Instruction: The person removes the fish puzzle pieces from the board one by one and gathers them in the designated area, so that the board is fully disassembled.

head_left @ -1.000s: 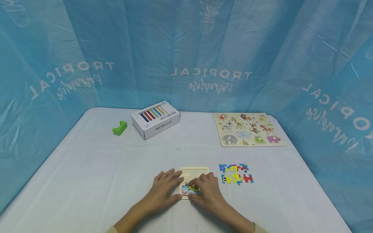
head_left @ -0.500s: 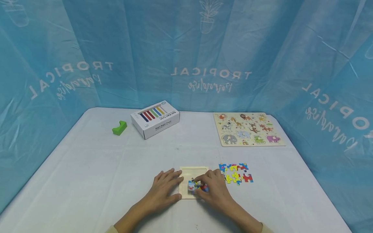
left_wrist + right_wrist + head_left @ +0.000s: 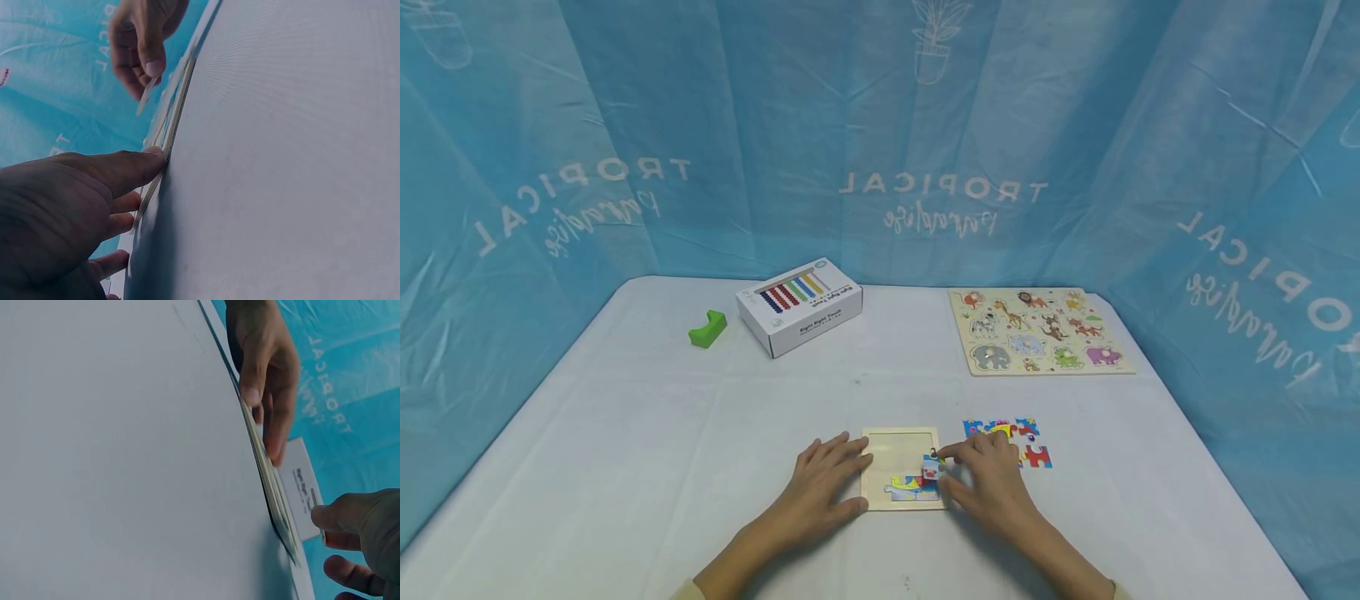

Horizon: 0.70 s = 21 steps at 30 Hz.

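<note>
A small wooden puzzle tray (image 3: 902,430) lies flat near the front of the table. My left hand (image 3: 823,483) rests at its left side, thumb and fairly straight fingers touching the rim. Between thumb and fingertips my right hand (image 3: 988,479) pinches a jigsaw piece (image 3: 932,469) with a pink figure on it, tilted up over the tray's right part. The left wrist view shows this piece (image 3: 145,97) edge-on, raised clear of the tray. Joined jigsaw pieces (image 3: 906,489) in yellow, red and pale blue lie along the tray's bottom, partly hidden by the held piece.
Several loose jigsaw pieces (image 3: 1038,456) lie right of the tray, some hidden behind my right hand. Farther back are an animal peg board (image 3: 1037,333), a white toy box (image 3: 801,308) and a green curved block (image 3: 707,330). A blue curtain (image 3: 880,125) hangs behind the table.
My right hand has lifted the pink-figured piece from the tray's lower left and carried it rightward. The joined pieces now sit farther right in the tray. My left hand has stayed put.
</note>
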Motion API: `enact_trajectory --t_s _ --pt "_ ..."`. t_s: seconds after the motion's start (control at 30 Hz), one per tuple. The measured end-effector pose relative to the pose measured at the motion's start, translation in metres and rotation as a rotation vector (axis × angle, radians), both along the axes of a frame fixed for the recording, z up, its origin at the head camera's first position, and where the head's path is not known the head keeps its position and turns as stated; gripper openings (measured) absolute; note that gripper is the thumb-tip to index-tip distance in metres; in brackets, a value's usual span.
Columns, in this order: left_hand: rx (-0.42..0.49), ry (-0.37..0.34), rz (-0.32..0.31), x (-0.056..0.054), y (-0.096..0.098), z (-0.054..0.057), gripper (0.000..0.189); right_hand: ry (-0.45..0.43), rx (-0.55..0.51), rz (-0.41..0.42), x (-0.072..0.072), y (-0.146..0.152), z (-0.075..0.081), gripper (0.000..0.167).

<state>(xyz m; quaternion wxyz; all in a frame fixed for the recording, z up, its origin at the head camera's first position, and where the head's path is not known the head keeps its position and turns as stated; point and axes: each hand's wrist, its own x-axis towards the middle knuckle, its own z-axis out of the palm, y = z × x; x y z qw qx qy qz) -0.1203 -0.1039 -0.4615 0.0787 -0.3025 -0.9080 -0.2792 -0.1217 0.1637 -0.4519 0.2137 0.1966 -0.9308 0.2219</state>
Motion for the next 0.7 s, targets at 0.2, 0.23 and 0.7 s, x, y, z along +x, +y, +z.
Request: enact_trajectory --t_s 0.2,0.23,0.7 --pt "0.002 0.0 0.001 0.0 0.001 0.0 0.05 -0.009 0.042 -0.05 0.003 0.018 -0.002 0.032" --pt "0.005 -0.003 0.001 0.0 0.001 0.0 0.051 -0.01 0.047 -0.059 0.004 0.02 -0.002 0.033" --pt "-0.047 -0.089 0.021 -0.001 0.001 0.003 0.052 -0.14 0.103 -0.156 0.018 0.044 -0.002 0.031"
